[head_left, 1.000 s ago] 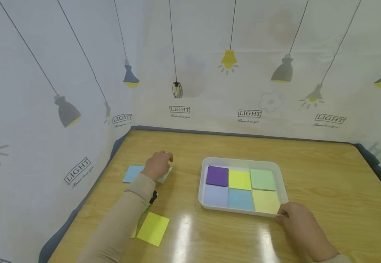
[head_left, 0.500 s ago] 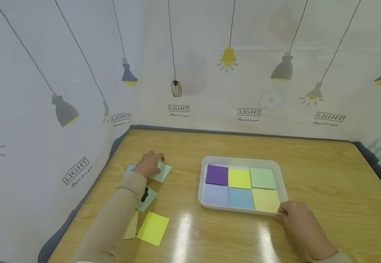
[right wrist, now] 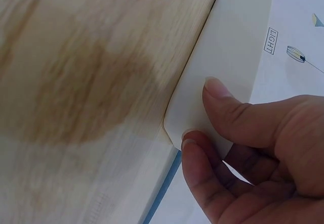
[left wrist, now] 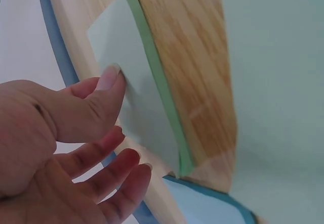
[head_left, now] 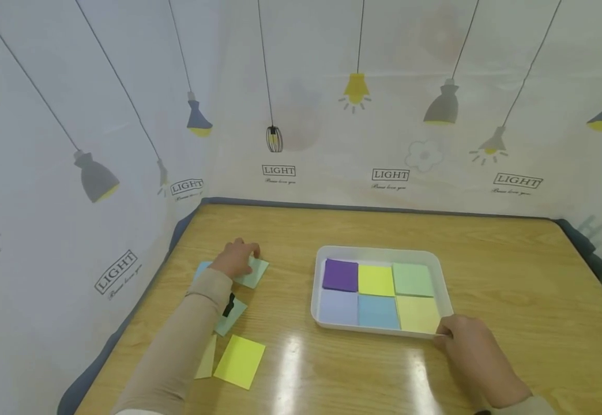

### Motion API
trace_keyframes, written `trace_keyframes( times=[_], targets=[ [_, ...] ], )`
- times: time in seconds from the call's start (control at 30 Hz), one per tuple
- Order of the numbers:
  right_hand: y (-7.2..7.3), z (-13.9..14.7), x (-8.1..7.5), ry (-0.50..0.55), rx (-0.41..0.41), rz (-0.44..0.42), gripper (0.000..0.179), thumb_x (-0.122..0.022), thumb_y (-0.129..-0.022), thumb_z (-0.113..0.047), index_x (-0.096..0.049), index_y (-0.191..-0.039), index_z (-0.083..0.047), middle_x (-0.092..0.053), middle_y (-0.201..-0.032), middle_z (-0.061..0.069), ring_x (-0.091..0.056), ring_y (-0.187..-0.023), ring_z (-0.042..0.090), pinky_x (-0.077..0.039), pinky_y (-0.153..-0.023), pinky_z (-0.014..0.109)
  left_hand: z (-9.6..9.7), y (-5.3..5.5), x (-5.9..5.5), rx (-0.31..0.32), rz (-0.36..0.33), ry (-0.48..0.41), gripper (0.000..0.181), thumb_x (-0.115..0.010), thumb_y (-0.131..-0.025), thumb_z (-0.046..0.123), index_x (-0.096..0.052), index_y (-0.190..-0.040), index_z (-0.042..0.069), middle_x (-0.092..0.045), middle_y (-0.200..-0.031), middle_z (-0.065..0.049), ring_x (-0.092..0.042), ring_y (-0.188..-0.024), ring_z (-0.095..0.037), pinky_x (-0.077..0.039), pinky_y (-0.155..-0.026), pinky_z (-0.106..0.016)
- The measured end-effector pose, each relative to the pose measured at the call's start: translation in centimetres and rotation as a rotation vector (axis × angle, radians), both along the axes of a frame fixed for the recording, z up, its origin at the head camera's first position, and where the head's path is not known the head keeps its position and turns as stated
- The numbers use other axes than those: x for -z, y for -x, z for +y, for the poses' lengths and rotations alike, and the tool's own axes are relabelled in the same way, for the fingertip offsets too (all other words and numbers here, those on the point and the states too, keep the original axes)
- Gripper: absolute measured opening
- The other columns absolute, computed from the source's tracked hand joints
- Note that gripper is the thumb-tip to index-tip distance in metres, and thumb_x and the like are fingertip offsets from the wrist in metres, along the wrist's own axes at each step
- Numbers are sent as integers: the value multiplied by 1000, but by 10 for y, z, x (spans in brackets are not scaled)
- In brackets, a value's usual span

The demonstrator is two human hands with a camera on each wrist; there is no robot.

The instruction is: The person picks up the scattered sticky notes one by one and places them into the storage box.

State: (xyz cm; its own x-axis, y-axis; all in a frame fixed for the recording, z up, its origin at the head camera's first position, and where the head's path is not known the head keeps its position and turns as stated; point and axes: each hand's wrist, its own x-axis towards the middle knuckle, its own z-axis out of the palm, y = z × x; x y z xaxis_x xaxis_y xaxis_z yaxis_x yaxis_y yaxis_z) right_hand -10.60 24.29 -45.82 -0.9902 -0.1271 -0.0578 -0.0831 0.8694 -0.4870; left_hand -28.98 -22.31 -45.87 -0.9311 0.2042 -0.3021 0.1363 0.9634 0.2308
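Note:
In the head view my left hand (head_left: 236,258) is over a pale green sticky note pad (head_left: 253,275) at the table's left. From the left wrist view, the thumb tip meets this pad (left wrist: 131,67) near its edge, and the other fingers curve loosely beside it. Across the table my right hand (head_left: 469,349) pinches the near right corner of a white tray (head_left: 379,333). Thumb and index finger hold the tray wall (right wrist: 197,102) in the right wrist view. Inside the tray, purple, yellow, green, lavender, blue and cream sticky note pads lie in two rows.
Near my left forearm lie a green pad with a black mark (head_left: 234,316), a bright yellow pad (head_left: 240,362) and a cream pad (head_left: 206,360) partly under the sleeve. A blue pad (head_left: 199,268) is half hidden by the left hand. A lamp-print curtain (head_left: 327,144) closes off the back.
My left hand has shifted a little left, uncovering more of the pale green pad and the black-marked one. For the last half second it has stayed put. The right hand keeps its hold on the tray.

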Motion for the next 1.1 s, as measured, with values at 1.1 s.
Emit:
trace_keyframes(
  times=[1.1],
  targets=[
    [1,1,3,-7,-5,-1,15,-76,-86,-9,-68,-73,-12,-65,-71,-3,-51,-66,14,-45,-60,30,1,0,-6,28,86,80,24,-78,-89,22,-57,-99,13,-68,-101,-4,-56,-84,-23,-46,-80,-46]
  ],
)
